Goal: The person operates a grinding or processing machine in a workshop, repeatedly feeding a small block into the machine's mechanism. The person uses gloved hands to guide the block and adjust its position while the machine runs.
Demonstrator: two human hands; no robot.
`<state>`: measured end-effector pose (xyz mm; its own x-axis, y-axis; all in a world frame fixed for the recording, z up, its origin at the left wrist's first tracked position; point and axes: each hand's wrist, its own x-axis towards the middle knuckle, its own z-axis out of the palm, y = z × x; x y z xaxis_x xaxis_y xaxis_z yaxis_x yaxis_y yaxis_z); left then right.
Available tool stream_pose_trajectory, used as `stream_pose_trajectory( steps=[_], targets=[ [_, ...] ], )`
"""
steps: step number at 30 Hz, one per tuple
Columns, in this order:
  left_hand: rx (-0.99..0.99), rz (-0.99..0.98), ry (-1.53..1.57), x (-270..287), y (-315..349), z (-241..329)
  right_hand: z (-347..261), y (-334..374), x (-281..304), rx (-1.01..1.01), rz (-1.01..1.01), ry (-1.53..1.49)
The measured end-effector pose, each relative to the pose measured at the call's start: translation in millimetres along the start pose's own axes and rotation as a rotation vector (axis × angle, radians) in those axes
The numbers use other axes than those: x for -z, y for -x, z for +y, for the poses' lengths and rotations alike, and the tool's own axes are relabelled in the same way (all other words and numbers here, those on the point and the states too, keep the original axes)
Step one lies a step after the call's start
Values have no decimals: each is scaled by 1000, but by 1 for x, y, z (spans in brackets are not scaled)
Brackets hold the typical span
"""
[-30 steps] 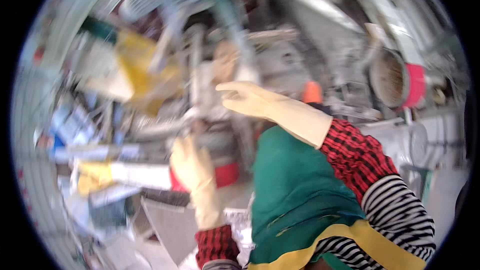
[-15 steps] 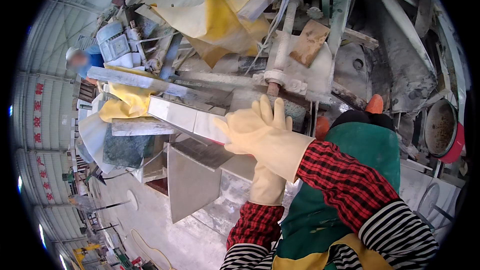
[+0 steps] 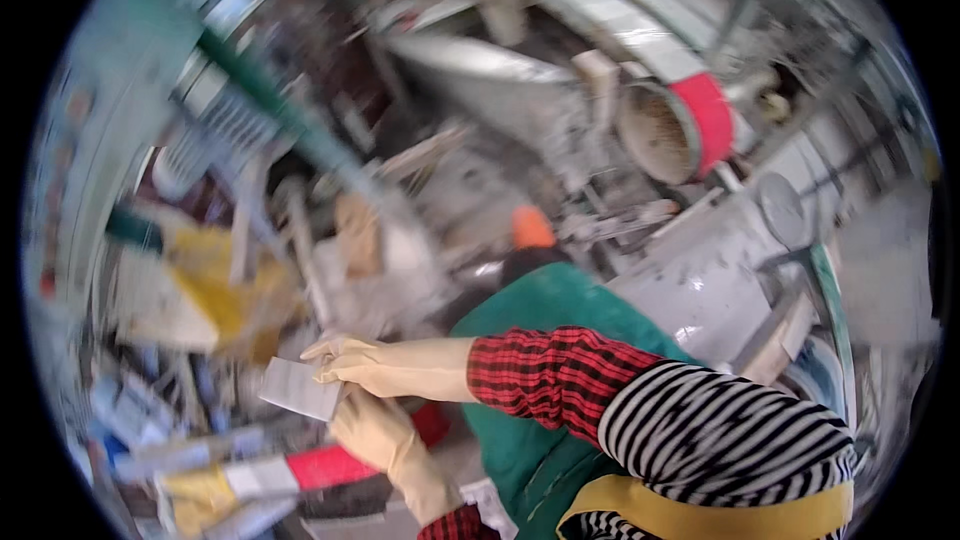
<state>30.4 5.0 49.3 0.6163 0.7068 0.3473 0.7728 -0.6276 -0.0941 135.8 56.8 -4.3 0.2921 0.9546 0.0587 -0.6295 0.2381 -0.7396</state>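
Observation:
A small white rectangular tile (image 3: pixel 298 388) is held up at the left, its face blurred by motion. My right hand (image 3: pixel 365 367), in a cream rubber glove, has its fingers closed on the tile's right edge. Just below, my left hand (image 3: pixel 375 430), in the same kind of glove, is closed at the tile's lower right corner; its fingertips are partly hidden. Beneath the hands runs a narrow bar with a bare red stretch (image 3: pixel 330 467) and a white tile (image 3: pixel 262 477) farther left on it.
A yellow sheet (image 3: pixel 235 285) hangs among blurred machine parts at the left. A round basin (image 3: pixel 655 130) with a red outside stands at the far right. An orange boot tip (image 3: pixel 533 227) shows beyond my green apron (image 3: pixel 540 315). A wooden block (image 3: pixel 357 235) lies ahead.
The view has swung to the right. My hands, stacked over the row of white tiles before, now hold one tile up, and a red stretch of the bar shows bare.

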Motion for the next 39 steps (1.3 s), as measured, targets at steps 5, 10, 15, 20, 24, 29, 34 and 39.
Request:
stream_pose_trajectory(
  steps=[5,10,15,20,24,29,34,39],
  targets=[
    [-47,-32,-34,-11,19,-10,-183,79,128,37,207,-213],
    [58,-31,498,-31,18,-52,-322,218,224,238,912,51],
    [-159,206,309,5,-9,-79,-372,298,357,655,1389,401],
    [-40,7,144,-27,-2,-104,-407,322,454,545,1669,459],
    [-43,-20,78,-21,0,-98,-411,333,508,210,1621,1324],
    [-25,-39,59,-19,-1,-88,-416,335,530,221,1597,985],
    [-51,-14,7,-21,2,-88,-421,324,504,-364,1268,1933],
    [-36,12,19,-16,5,-81,-419,303,470,342,1656,530]
  ],
)
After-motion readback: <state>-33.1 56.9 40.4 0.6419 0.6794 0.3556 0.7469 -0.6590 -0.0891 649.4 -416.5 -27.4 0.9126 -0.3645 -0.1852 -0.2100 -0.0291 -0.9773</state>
